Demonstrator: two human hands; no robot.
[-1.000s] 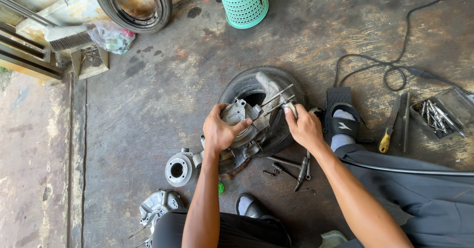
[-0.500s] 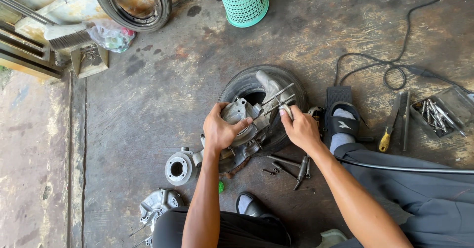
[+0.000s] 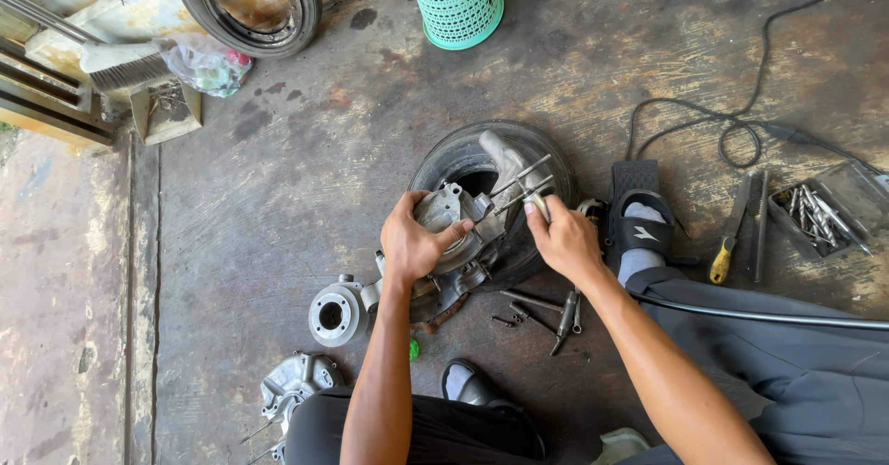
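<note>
Gripped by left hand (image 3: 414, 243), engine casing (image 3: 454, 243) rests on tyre (image 3: 454, 164)

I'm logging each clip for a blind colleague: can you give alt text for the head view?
A seated person's left hand grips a grey metal engine casing resting on a small tyre on a concrete floor, while the right hand pinches one of its long studs. Wrenches and a yellow-handled screwdriver lie nearby.
</note>
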